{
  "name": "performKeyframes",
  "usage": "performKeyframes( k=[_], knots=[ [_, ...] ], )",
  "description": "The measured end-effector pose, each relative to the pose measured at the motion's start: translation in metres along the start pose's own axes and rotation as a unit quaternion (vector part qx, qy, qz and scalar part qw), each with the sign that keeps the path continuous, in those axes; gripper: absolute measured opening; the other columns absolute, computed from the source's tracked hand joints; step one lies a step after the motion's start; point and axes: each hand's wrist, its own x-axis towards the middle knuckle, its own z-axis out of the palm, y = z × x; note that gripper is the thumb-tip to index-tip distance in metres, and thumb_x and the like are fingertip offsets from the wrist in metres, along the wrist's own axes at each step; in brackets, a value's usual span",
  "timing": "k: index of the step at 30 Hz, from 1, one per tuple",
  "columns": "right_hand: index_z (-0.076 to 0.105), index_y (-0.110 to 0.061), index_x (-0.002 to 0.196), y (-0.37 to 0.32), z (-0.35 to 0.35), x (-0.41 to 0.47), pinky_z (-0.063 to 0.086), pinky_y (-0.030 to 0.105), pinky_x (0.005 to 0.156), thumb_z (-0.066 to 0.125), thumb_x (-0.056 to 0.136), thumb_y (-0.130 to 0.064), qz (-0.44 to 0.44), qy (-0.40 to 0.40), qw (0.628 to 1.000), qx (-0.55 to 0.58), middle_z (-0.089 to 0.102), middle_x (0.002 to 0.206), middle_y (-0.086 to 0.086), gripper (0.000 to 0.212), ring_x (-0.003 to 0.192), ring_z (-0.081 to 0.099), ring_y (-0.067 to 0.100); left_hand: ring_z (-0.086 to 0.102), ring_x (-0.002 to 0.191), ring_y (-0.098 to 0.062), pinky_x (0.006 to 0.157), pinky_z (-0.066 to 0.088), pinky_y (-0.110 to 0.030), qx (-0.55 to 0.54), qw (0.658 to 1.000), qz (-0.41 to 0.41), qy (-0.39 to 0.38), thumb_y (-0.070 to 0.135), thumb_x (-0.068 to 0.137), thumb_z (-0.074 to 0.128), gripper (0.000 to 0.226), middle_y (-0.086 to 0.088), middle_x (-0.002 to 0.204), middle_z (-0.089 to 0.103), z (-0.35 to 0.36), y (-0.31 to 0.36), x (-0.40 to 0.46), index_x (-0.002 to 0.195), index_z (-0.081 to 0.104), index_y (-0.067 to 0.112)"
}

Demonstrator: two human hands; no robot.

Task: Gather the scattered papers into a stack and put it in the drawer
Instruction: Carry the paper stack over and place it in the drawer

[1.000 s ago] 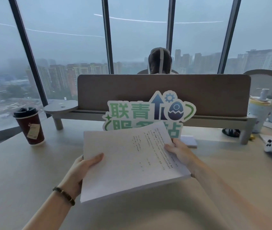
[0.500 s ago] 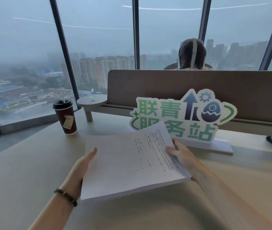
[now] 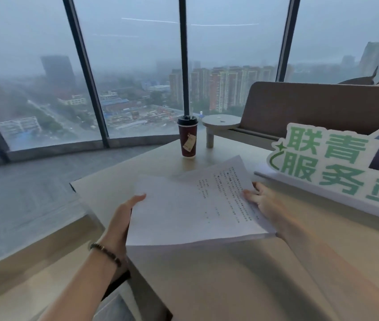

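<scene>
Head view: both hands carry the paper stack (image 3: 197, 205) above the counter (image 3: 241, 274), at the middle of the frame
Left hand (image 3: 123, 218): at 9 o'clock of the stack, thumb on top of the edge, the other fingers hidden beneath, so clamped on the paper
Right hand (image 3: 265, 202): at 3 o'clock, fingers curled onto the printed top sheet, pinching that edge
Top sheet: skewed, its far corner fanning toward 1 o'clock; judged likely to slide off if the stack tilts further
Coffee cup (image 3: 187, 137): upright at 12 o'clock, near the fanned corner; a forward swing could tip it
Green sign (image 3: 336, 167): just beside the right hand at 3 o'clock; knuckles could knock it
Drawer: not in view; the hands may loosen while hunting for it, judged the main risk
</scene>
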Motion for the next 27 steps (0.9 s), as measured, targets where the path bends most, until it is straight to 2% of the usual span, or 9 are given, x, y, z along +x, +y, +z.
performKeyframes(
  k=[1,3,5,7,11,17,23,27],
  knots=[
    [0.057,-0.014,0.121,0.001,0.014,0.002,0.059,0.033,0.067,0.056,0.1,-0.015,0.0,-0.005,1.0,-0.008,0.072,0.109,0.011,0.021,0.089,0.074,0.026,0.073,0.058,-0.016,0.054,0.055,-0.027,-0.015,1.0,-0.014,-0.008,0.027,0.097,0.055,0.026,-0.001,0.07,0.076,-0.011,-0.001,-0.002,0.111,0.065,0.008],
    [0.057,-0.007,0.124,0.005,0.041,0.007,0.059,0.038,0.069,0.056,0.1,-0.015,0.007,-0.023,1.0,-0.012,0.071,0.111,0.017,0.026,0.091,0.072,0.032,0.075,0.071,-0.028,0.059,0.057,-0.035,-0.043,0.998,-0.031,0.016,0.027,0.096,0.056,0.03,-0.011,0.086,0.078,-0.044,-0.007,-0.002,0.117,0.062,0.006],
    [0.057,0.001,0.123,0.007,0.067,0.014,0.06,0.037,0.064,0.054,0.1,-0.013,0.024,-0.042,0.999,-0.015,0.07,0.11,0.023,0.027,0.087,0.071,0.035,0.075,0.083,-0.033,0.062,0.059,-0.039,-0.063,0.996,-0.039,0.045,0.025,0.098,0.053,0.032,-0.015,0.098,0.076,-0.075,-0.011,-0.005,0.124,0.057,0.006],
    [0.059,0.003,0.12,0.007,0.094,0.017,0.061,0.034,0.06,0.052,0.101,-0.012,0.036,-0.067,0.997,-0.024,0.071,0.104,0.022,0.025,0.08,0.07,0.032,0.072,0.095,-0.036,0.068,0.058,-0.042,-0.076,0.995,-0.036,0.06,0.022,0.1,0.05,0.034,-0.017,0.109,0.074,-0.098,-0.013,-0.011,0.13,0.055,0.008],
    [0.06,0.0,0.12,0.009,0.151,0.022,0.062,0.04,0.066,0.054,0.101,-0.016,0.035,-0.125,0.99,-0.055,0.074,0.102,0.019,0.025,0.08,0.073,0.033,0.067,0.105,-0.038,0.077,0.055,-0.045,-0.108,0.989,-0.017,0.098,0.018,0.1,0.049,0.035,-0.018,0.117,0.071,-0.146,-0.014,-0.023,0.133,0.054,0.007],
    [0.06,-0.01,0.12,0.008,0.233,0.027,0.06,0.037,0.058,0.053,0.103,-0.02,0.042,-0.2,0.975,-0.09,0.073,0.105,0.015,0.021,0.082,0.075,0.031,0.069,0.104,-0.037,0.08,0.055,-0.046,-0.139,0.973,-0.02,0.182,0.03,0.1,0.05,0.037,-0.015,0.114,0.073,-0.214,-0.014,-0.038,0.129,0.058,0.009],
    [0.058,-0.017,0.122,0.014,0.315,0.031,0.062,0.048,0.072,0.052,0.103,-0.022,0.047,-0.265,0.956,-0.115,0.072,0.109,0.013,0.02,0.09,0.074,0.032,0.071,0.092,-0.031,0.076,0.053,-0.041,-0.139,0.958,-0.011,0.25,0.037,0.102,0.047,0.035,-0.012,0.096,0.077,-0.27,-0.013,-0.051,0.111,0.066,0.009],
    [0.057,-0.012,0.118,0.021,0.368,0.033,0.06,0.049,0.079,0.049,0.104,-0.027,0.049,-0.291,0.944,-0.148,0.07,0.109,0.013,0.021,0.094,0.072,0.034,0.069,0.099,-0.032,0.081,0.052,-0.041,-0.151,0.948,-0.021,0.278,0.04,0.102,0.043,0.04,-0.013,0.103,0.076,-0.304,-0.017,-0.053,0.113,0.067,0.009]
  ],
)
